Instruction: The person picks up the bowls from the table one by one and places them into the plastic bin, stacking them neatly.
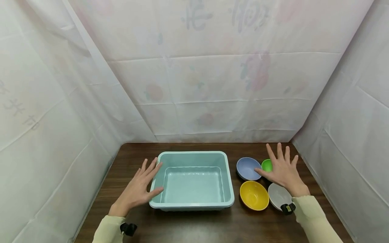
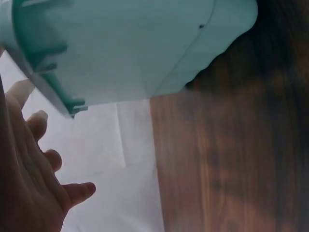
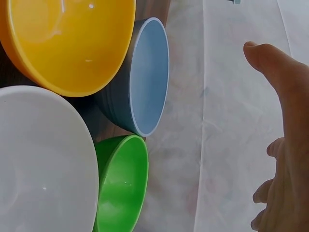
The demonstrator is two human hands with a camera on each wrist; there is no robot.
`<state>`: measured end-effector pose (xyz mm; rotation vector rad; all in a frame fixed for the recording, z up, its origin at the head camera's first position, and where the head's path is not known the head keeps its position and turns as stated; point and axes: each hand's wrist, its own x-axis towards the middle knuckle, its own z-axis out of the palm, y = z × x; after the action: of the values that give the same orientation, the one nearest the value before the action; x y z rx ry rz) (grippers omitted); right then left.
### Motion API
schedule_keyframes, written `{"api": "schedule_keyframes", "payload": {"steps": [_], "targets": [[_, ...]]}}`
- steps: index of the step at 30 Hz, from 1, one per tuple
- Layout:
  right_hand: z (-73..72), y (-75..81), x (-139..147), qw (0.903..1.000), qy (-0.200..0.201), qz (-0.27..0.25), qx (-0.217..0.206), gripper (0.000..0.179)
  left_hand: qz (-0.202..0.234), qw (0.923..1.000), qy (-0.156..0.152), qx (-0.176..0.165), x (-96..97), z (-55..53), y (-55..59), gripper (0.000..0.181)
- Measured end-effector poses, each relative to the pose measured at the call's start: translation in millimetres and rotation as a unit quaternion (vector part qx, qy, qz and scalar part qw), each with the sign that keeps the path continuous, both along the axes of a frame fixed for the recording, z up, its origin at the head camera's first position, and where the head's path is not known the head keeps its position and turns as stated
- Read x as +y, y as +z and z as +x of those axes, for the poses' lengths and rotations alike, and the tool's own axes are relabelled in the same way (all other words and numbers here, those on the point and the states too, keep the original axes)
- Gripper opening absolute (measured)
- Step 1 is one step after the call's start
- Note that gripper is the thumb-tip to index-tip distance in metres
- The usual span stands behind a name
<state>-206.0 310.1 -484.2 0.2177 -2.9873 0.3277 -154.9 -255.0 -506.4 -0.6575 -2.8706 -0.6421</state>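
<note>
My left hand (image 1: 136,190), fingers spread, is over the left rim of a pale blue-green plastic basin (image 1: 194,185) and holds nothing. In the left wrist view the outer wall of the basin (image 2: 120,53) rises beside the fingers. With its fingers fanned out, my right hand (image 1: 282,170) hovers above a group of bowls, empty. Below and around it are a blue bowl (image 1: 248,168), a green bowl (image 1: 266,165), a yellow bowl (image 1: 254,195) and a white bowl (image 1: 278,195). The hand partly hides the green and white ones.
The dark wooden table (image 1: 194,229) carries the basin in its middle and the bowls to the right. White cloth sheets (image 1: 212,84) hang behind the table and along both sides. Each wrist wears a small black device (image 1: 128,229).
</note>
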Motion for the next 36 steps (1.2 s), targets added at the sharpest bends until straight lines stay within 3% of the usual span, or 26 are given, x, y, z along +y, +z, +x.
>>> {"api": "schedule_keyframes", "payload": {"steps": [11,22,36], "targets": [[-2.8,-1.6,-1.2,1.0000,0.002,0.003,0.002,0.119,0.056,0.9982,-0.020,-0.006,4.8,3.1,-9.9,0.085],[-5.8,-1.3,-3.3,0.9999,0.008,0.008,0.002,0.119,0.085,0.9955,-0.043,-0.007,4.1,1.4,-13.5,0.080],[-13.4,10.2,-7.7,0.9996,0.018,0.016,-0.013,0.118,0.103,0.9935,-0.044,-0.020,3.6,1.6,-15.1,0.078]]}}
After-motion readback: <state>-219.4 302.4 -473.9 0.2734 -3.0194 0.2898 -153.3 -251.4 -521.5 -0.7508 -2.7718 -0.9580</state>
